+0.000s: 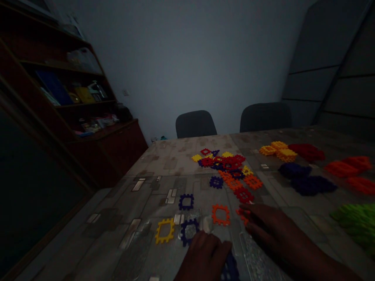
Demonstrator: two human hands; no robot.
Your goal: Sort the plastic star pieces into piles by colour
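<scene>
My right hand reaches in from the right, its fingertips closed on an orange toothed plastic tile that they partly cover. Low in the middle, my left hand is curled, with dark blue toothed tiles under its thumb; the hand hides part of them. Just beyond it lie a blue square frame tile, a yellow frame tile and an orange frame tile. A second blue frame tile is a little farther off. Nearest my right fingertips is a red windowed tile.
A loose heap of mixed tiles spreads across the table. To the right sit sorted piles: yellow, dark red, blue, orange and green. Two chairs stand behind; shelves are at left.
</scene>
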